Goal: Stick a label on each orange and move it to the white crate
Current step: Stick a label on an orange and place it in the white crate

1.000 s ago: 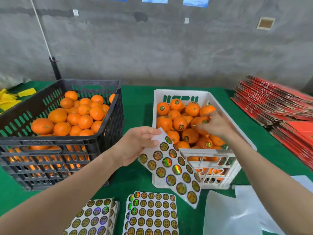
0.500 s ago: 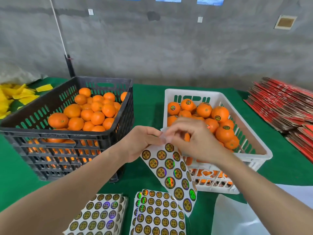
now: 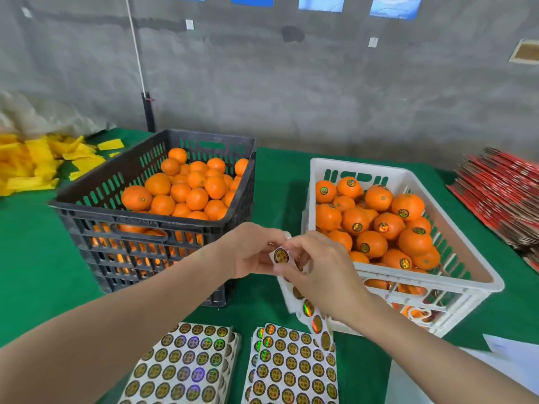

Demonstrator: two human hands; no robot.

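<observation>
My left hand (image 3: pixel 250 252) grips the top edge of a hanging label sheet (image 3: pixel 309 310) between the two crates. My right hand (image 3: pixel 315 266) pinches a round gold label (image 3: pixel 281 256) at the sheet's top corner. The black crate (image 3: pixel 140 225) on the left holds several unlabelled oranges (image 3: pixel 186 191). The white crate (image 3: pixel 466 275) on the right holds several labelled oranges (image 3: pixel 372 223). Neither hand holds an orange.
Two stacks of label sheets (image 3: pixel 186 365) (image 3: pixel 291 368) lie at the near edge of the green table (image 3: pixel 38 258). White backing sheets (image 3: pixel 437 383) lie at the near right. Red flat cartons (image 3: pixel 501 199) are stacked at far right, and yellow scraps (image 3: pixel 32 164) lie at far left.
My right hand left the oranges in the white crate and came to the sheet's top corner, where it now pinches a label. The view tilted upward.
</observation>
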